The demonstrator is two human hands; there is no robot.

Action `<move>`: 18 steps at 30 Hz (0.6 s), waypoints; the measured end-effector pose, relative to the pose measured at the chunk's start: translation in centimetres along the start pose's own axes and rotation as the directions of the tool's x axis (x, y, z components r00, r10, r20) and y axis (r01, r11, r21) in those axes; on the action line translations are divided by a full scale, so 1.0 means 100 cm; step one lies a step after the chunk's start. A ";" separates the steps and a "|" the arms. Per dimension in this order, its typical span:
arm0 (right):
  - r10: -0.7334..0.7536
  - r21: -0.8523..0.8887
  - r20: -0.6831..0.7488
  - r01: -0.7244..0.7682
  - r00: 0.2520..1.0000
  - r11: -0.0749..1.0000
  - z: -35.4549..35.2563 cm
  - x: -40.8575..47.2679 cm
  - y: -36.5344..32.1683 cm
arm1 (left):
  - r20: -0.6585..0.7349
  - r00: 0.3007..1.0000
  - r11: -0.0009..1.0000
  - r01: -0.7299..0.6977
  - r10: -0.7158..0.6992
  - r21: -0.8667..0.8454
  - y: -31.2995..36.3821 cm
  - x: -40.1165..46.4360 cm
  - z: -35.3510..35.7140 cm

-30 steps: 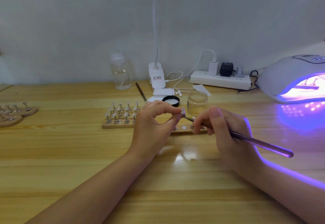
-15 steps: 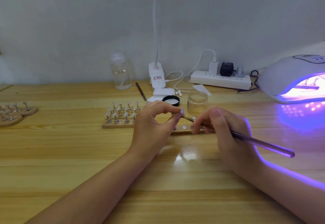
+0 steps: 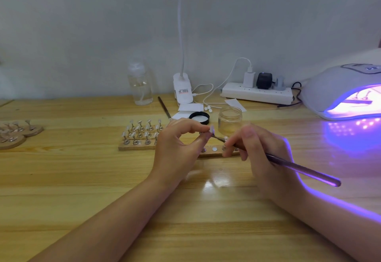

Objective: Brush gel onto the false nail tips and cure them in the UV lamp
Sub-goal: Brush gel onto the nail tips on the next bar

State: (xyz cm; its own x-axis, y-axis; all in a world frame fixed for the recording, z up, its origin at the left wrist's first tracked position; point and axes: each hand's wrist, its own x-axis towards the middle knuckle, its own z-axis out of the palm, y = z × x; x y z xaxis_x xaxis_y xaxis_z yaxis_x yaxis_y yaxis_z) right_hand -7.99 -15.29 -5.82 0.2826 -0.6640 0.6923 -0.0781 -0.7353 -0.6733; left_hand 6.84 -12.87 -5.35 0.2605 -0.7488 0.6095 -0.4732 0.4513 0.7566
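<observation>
A pale grey wall (image 3: pixel 82 25) stands behind the wooden table (image 3: pixel 61 179).

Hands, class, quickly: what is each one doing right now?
Left hand: pinches a nail tip on its small stand.
Right hand: grips the brush, bristles at the tip.

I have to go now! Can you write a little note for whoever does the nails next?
Left hand: pinches one nail tip on its stand.
Right hand: holds the brush, bristles at that tip.
Open gel jar behind the hands, lid beside it.
UV lamp is lit, with something inside, too unclear to name.
Left: finish this tip, coat those on the wooden board, cure them.
</observation>
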 end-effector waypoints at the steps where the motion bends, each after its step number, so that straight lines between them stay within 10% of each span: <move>1: -0.004 0.029 -0.002 0.004 1.000 1.000 0.000 0.000 0.000 | 0.001 1.000 1.000 0.005 -0.005 -0.006 0.000 0.000 0.000; 18: -0.011 0.086 0.012 0.010 1.000 0.996 0.000 -0.001 0.000 | 0.009 1.000 1.000 -0.004 0.004 0.015 -0.001 0.000 0.000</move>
State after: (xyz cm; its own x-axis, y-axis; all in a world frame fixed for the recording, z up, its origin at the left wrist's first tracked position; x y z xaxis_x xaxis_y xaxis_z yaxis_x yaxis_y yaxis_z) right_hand -8.00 -15.26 -5.91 0.2947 -0.6542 0.6965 0.0072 -0.7274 -0.6862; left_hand 6.85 -12.93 -5.44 0.2506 -0.7515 0.6103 -0.4870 0.4470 0.7504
